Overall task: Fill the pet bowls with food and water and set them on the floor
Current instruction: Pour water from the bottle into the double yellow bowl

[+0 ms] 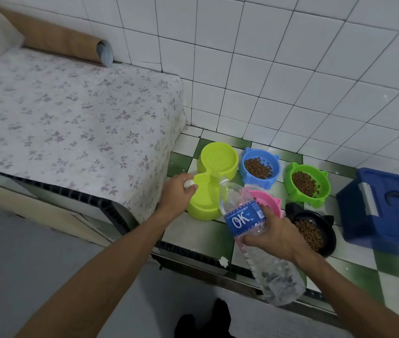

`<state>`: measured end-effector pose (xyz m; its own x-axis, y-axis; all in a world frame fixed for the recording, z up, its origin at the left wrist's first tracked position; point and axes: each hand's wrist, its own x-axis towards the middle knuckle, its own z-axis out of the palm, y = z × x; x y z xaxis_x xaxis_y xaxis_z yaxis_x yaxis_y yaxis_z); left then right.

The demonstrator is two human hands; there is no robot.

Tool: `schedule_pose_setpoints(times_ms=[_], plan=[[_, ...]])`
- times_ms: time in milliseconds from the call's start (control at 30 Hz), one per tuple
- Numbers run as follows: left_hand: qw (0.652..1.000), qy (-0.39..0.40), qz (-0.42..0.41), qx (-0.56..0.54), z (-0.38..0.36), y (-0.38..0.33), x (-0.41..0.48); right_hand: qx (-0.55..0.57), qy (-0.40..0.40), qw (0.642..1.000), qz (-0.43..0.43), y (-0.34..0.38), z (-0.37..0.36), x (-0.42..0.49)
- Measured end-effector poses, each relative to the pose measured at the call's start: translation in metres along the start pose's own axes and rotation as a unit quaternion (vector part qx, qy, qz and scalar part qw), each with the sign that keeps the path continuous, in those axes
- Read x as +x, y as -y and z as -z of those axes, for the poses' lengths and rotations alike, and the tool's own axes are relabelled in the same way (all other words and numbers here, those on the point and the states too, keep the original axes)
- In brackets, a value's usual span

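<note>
- Currently the right hand [274, 232] grips a clear water bottle [244, 215] with a blue label, fingers wrapped round its middle.
- Bottle is uncapped and tilted, with its base toward the camera and its mouth over the near well of the yellow-green double bowl [218, 164].
- Left hand [179, 193] is at the near well's left rim, fingers curled round a white cap [189, 184].
- Double bowl sits on the green-and-white tiled surface [198, 230], up against the floral-covered block at left; cannot tell how much water is in either well.
- Blue bowl [259, 164] holds kibble and is just right of the double bowl's far well.
- Green bowl [306, 184] holds kibble and is right of the blue one, near the wall.
- Pink bowl [270, 203] is partly hidden behind the bottle and right hand; contents mostly hidden.
- Black bowl [313, 230] holds kibble, is nearest the camera, and is partly covered by the right hand.
- All five bowls are on the tiled surface, none on the floor.
- Blue box [386, 208] with its lid on is at far right, just beside the black and green bowls.
- Floral cloth [71, 113] covers the raised block at left, with a rolled brown mat [64, 43] against the wall on it.
- Dark footwear [203, 320] shows at the bottom edge on the grey floor.
</note>
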<state>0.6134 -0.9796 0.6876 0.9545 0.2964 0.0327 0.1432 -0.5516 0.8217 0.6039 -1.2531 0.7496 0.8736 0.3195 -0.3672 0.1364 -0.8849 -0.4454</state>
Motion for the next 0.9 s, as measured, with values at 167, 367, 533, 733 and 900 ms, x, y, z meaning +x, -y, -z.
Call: schedule_pose_setpoints(times_ms=[167, 367, 533, 733, 900], plan=[[1.000, 0.006, 0.011, 0.005, -0.001, 0.004, -0.009, -0.012, 0.019, 1.000, -0.012, -0.008, -0.010, -0.009], [1.000, 0.006, 0.009, 0.001, -0.001, 0.005, -0.015, -0.020, 0.025, 0.999, -0.008, -0.006, -0.016, -0.016], [1.000, -0.001, 0.013, 0.006, -0.001, 0.009, -0.019, -0.030, 0.026, 0.999, -0.013, -0.006, -0.016, -0.014], [1.000, 0.005, 0.016, 0.021, 0.000, 0.013, -0.021, -0.049, 0.029, 0.998, -0.007, -0.005, -0.013, -0.013], [0.999, 0.012, 0.017, 0.027, -0.001, 0.015, -0.022, -0.064, 0.036, 0.997, -0.008, -0.009, -0.013, -0.015]])
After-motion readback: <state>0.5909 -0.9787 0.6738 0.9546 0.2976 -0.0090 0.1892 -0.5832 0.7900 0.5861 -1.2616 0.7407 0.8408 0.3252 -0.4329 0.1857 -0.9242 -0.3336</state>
